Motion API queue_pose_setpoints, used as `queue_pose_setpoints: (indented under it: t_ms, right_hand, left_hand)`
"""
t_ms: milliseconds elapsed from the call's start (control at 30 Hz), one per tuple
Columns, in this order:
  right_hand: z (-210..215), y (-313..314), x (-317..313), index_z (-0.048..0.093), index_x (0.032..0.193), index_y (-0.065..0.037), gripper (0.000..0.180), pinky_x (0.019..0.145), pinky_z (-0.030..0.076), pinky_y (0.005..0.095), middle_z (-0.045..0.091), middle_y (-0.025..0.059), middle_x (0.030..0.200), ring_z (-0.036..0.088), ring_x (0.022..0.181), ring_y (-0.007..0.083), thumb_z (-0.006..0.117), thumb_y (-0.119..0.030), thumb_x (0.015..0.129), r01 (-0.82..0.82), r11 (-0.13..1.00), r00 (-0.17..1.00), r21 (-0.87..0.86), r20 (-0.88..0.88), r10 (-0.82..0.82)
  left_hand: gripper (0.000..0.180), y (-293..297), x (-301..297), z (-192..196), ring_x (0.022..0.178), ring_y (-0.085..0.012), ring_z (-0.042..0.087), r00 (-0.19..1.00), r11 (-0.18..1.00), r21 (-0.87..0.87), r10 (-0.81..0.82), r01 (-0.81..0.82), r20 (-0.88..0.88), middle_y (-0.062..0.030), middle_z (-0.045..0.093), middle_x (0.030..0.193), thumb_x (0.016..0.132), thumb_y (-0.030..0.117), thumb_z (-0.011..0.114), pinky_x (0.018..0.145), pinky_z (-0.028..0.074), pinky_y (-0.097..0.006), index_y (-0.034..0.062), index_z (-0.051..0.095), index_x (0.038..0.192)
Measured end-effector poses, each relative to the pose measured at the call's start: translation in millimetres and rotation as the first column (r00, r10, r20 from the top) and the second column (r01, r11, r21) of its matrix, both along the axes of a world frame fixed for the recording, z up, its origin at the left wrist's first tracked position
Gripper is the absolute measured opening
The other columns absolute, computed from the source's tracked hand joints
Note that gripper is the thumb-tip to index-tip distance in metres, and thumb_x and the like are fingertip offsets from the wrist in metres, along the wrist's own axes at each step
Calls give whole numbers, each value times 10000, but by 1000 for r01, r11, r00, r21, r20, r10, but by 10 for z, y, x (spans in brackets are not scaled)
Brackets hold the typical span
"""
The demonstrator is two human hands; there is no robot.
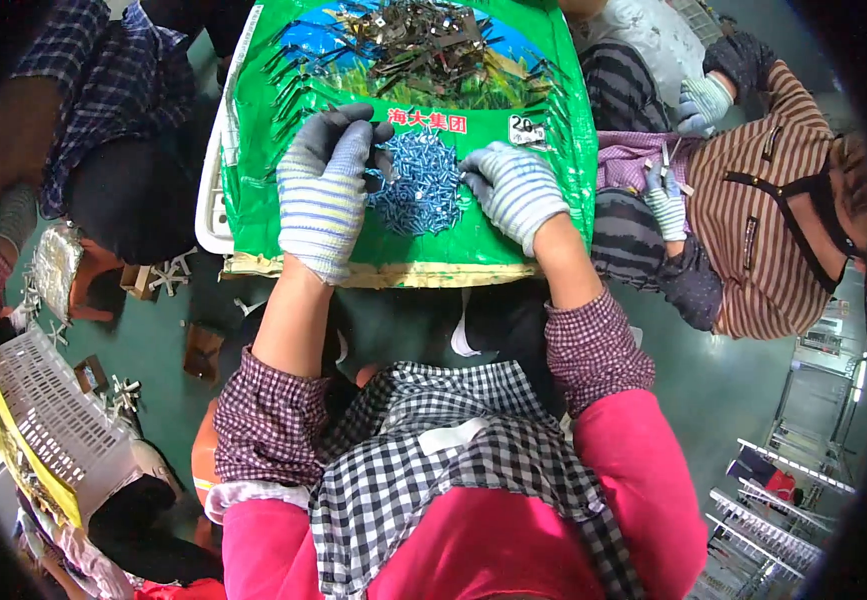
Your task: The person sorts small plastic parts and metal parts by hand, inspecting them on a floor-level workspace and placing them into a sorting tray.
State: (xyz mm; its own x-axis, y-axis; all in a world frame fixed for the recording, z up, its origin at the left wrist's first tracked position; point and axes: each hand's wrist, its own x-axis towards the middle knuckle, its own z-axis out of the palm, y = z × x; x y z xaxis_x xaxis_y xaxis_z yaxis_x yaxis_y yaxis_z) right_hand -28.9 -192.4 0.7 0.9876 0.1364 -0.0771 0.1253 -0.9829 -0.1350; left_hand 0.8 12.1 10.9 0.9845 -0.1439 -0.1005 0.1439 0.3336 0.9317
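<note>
Glossy, creased plastic sheet, matt knit-cloth gloves and shiny blue pieces, probably metal.

My small, slim blue pieces lie loose in one rounded heap on the green sheet, shiny, pointing every way, between my left fingers and right fingers.

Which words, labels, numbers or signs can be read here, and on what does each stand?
Wording described, not copied.
Red characters: on the green sack, just above the small blue pieces.
Black-and-white square: same sack, right of the red characters; has a large number, its smaller print too blurred.
Fine marks, sack's upper left edge: too small to read.
</note>
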Motion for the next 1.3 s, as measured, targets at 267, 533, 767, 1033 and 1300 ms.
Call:
queue_pose_setpoints:
  t_ms: [267, 533, 767, 1033, 1300]
  right_hand:
    - [77, -181, -59, 613, 1020, -74, 280, 784, 452, 395, 609, 149, 905, 582, 872, 313, 620, -160, 754, 1, 995, 999, 100, -34, 3]
    - [90, -117, -84, 626, 983, -72, 266, 757, 456, 389, 613, 145, 895, 584, 858, 315, 641, -188, 744, 2, 999, 996, 47, -85, 2]
    - [177, 1, -135, 632, 952, -103, 238, 764, 451, 417, 613, 130, 879, 590, 851, 303, 603, -260, 776, 78, 994, 996, 77, -46, -74]
    - [103, 9, -38, 655, 903, -102, 214, 748, 450, 411, 610, 118, 863, 585, 827, 299, 599, -272, 786, 83, 989, 981, -125, -166, -103]
    - [122, -193, -112, 630, 957, -85, 228, 752, 459, 396, 619, 142, 892, 587, 845, 312, 627, -204, 763, -7, 992, 999, 122, -38, 11]
  left_hand:
    - [259, -120, -9, 11, 679, -114, 586, 997, 997, -1, -75, 75, -27, -145, 634, 952, 902, 129, 492, 568, 457, -217, -14, 501, 1118]
    - [213, -169, -16, -18, 613, -103, 573, 999, 998, -43, -50, 49, -18, -118, 628, 906, 903, 126, 479, 494, 422, -201, -5, 452, 1069]
    - [235, -98, -26, -34, 730, -155, 618, 999, 1000, -20, -22, 21, -33, -172, 629, 962, 896, 140, 514, 580, 471, -229, -4, 471, 1077]
    - [221, -101, -45, -11, 769, -148, 616, 993, 995, -72, -73, 67, -88, -114, 640, 951, 876, 147, 557, 661, 478, -252, -8, 566, 1033]
    - [244, -100, -48, -30, 806, -131, 595, 991, 994, -96, -68, 57, -114, -69, 641, 916, 839, 138, 606, 756, 457, -253, -8, 610, 1035]
